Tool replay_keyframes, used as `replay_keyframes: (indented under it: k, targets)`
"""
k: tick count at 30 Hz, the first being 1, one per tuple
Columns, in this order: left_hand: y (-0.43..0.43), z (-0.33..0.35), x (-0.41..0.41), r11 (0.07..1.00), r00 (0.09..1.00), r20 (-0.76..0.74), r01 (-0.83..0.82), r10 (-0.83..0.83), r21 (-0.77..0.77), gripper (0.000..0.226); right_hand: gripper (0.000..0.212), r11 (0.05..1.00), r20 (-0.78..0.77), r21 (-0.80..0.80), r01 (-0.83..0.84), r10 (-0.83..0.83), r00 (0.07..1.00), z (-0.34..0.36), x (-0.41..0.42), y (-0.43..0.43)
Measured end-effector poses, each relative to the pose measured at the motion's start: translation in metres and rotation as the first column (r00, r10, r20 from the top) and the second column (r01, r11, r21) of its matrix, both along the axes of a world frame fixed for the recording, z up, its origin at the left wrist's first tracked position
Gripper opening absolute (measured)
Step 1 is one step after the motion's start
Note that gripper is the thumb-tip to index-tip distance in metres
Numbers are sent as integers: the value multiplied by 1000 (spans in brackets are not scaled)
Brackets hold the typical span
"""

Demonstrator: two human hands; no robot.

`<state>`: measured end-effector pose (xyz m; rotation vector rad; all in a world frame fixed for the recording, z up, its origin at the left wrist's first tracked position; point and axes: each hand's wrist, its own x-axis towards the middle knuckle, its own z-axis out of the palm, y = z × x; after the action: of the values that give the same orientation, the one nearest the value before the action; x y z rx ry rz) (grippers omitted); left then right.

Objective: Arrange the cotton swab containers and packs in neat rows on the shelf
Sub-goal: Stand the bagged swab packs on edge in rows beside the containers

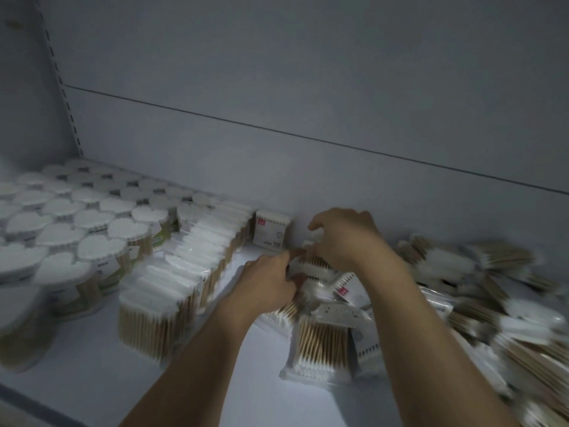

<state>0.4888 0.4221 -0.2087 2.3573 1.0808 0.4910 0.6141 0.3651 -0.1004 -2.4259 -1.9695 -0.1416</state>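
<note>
Both hands meet over the middle of a white shelf (92,374), in dim light and with some blur. The left hand (268,282) pinches the near edge of a flat pack of cotton swabs (311,266), thumb and fingers closed on it, while the right hand (345,238) curls over the far end of the same pack — its fingers bend down around the top, though how firmly they clamp is hard to tell through the blur.

The pack sits on top of a loose heap of packs (480,297) that sprawls along the right side of the shelf, lying at all angles. One pack (320,343) lies flat just below the hands, wooden sticks showing through the wrap.

To the left of the hands, a tidy row of packs (191,263) stands on edge, running from the shelf's front back toward the rear wall. Further left, round tubs with heart-shaped white tops (61,217) fill the corner in close rows. A small white box (272,231) with a red mark stands against the back wall, just beside the far end of the row.
</note>
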Motion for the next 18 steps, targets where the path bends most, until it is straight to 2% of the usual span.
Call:
replay_keyframes:
  k: [2, 4, 7, 11, 14, 18]
  targets:
    - [-1, 0, 3, 1000, 1000, 22, 11, -11, -21, 44, 40, 1000, 45, 14, 12, -13, 999, -15, -7, -3]
    - [-2, -1, 5, 998, 996, 88, 0, 5, -57, 37, 37, 995, 88, 92, 33, -41, 995, -25, -9, -1]
    - [0, -4, 9, 991, 976, 207, -45, 72, -129, 24, 32, 986, 82, 151, 63, -76, 994, -33, -7, -3]
    - [3, -5, 10, 993, 922, 368, -94, 115, -74, 17, 30, 994, 68, 90, 69, -75, 995, -35, 2, -8]
    - [3, -1, 9, 989, 847, 511, -128, 148, -75, 12, 34, 997, 56, 42, 66, -68, 996, -26, 7, -5]
    - [-1, 7, 6, 981, 745, 639, -152, 194, -120, 14, 48, 997, -82, -38, -60, 57, 995, -4, 6, -10]
